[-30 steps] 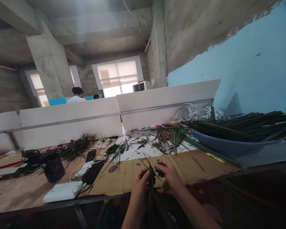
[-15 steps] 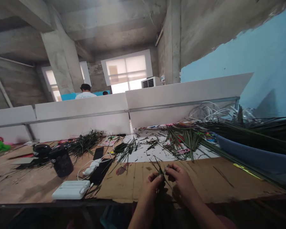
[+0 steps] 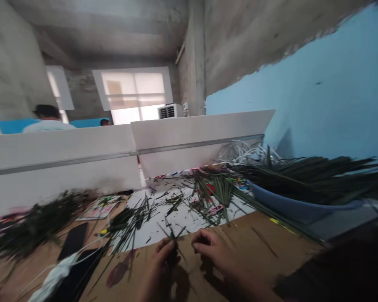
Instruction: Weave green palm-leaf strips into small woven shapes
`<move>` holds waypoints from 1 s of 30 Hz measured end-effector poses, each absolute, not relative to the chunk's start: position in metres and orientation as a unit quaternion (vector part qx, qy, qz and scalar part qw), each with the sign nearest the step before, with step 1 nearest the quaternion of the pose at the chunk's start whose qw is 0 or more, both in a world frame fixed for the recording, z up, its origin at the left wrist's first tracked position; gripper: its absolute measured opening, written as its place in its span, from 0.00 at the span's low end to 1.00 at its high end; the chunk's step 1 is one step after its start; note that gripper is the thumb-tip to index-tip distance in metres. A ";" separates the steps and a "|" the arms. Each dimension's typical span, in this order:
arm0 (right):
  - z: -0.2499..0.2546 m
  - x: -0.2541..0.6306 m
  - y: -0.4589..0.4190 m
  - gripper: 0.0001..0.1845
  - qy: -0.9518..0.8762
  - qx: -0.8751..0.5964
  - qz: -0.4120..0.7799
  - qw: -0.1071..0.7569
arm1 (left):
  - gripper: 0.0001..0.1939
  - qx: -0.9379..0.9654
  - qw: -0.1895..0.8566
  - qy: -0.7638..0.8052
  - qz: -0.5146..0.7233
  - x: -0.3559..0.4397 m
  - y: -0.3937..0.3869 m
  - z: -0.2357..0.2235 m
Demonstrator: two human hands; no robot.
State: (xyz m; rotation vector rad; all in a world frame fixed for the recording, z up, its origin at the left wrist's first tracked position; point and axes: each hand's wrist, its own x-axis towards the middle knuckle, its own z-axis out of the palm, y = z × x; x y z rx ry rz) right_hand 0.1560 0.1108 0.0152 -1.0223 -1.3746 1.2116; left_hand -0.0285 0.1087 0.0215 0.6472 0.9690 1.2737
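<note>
My left hand (image 3: pixel 164 256) is closed, thumb and fingers pinching a small bundle of green leaf strips (image 3: pixel 173 237) whose thin ends fan out above the fingertips. The lower part of the bundle is hidden by the hand and shadow. Just to the right, my right hand (image 3: pixel 211 247) hangs over the cardboard (image 3: pixel 245 239), apart from the bundle. Its thumb and forefinger are curled together; whether something tiny sits between them I cannot make out. Loose cut leaf strips (image 3: pixel 138 218) lie on white paper beyond my hands.
A blue basin (image 3: pixel 280 199) heaped with long leaves stands at the right. Pink scissors (image 3: pixel 216 209) lie among strips. At the left are a dark phone (image 3: pixel 73 241), a white cable (image 3: pixel 55 277) and a leaf pile (image 3: pixel 34 230). A white partition (image 3: pixel 189 134) closes off the back.
The view has turned right and come nearer the table. My right hand has drawn away from the leaf bundle, while my left hand keeps hold of it.
</note>
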 end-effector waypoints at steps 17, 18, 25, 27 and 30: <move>0.010 0.315 0.167 0.19 -0.725 -0.646 0.041 0.238 | 0.17 0.269 0.658 0.439 0.549 -0.068 0.215 0.009; 0.012 0.307 0.180 0.22 -0.747 -0.625 0.034 0.226 | 0.18 0.275 0.663 0.430 0.547 -0.067 0.214 0.009; -0.004 0.271 0.246 0.26 -0.808 -0.573 -0.065 0.123 | 0.19 0.255 0.661 0.419 0.568 -0.071 0.216 0.008; -0.012 0.275 0.250 0.22 -0.809 -0.569 -0.090 0.115 | 0.20 0.256 0.668 0.412 0.565 -0.072 0.219 0.003; -0.017 0.287 0.250 0.16 -0.784 -0.597 -0.102 0.135 | 0.19 0.264 0.678 0.405 0.553 -0.073 0.223 -0.006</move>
